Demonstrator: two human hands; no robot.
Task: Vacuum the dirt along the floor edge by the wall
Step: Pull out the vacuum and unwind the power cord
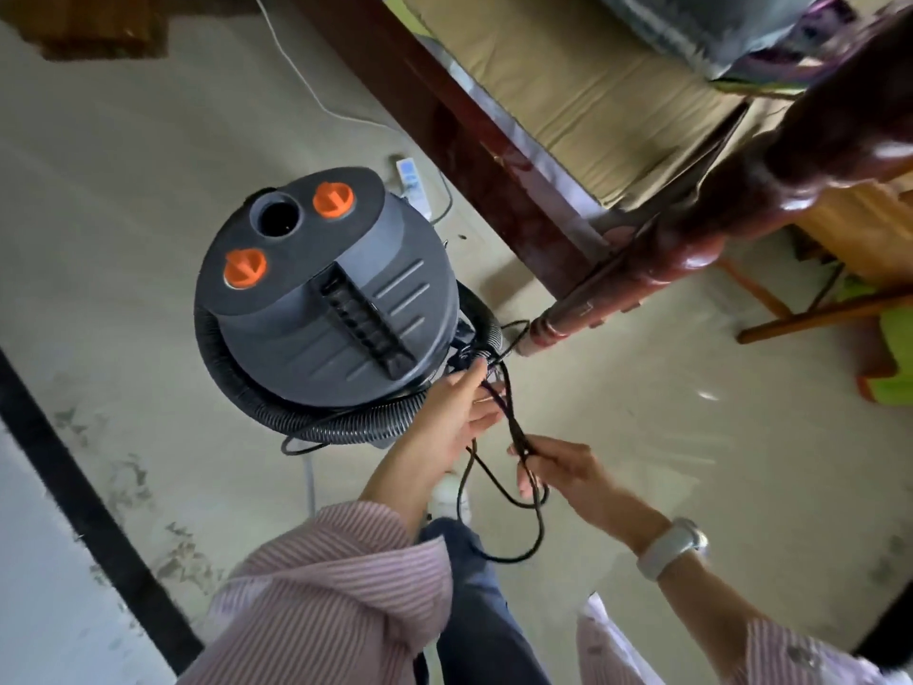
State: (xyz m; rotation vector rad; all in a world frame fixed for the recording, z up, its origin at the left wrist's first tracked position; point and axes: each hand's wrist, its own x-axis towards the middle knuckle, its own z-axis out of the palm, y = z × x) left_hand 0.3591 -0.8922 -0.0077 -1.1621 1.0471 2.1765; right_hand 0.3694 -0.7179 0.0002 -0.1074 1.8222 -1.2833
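1. I see the grey canister vacuum [326,294] standing on the pale floor [642,412], left of a dark wooden bed frame [474,140].
2. Its ribbed hose [276,407] is coiled around the base.
3. My left hand [459,412] is at the canister's near right side, fingers loosely curled around the black power cord [514,437].
4. My right hand [558,477] pinches a bunch of cord loops, fingers clamped on them.
5. A white power strip [412,182] lies on the floor beyond the vacuum.
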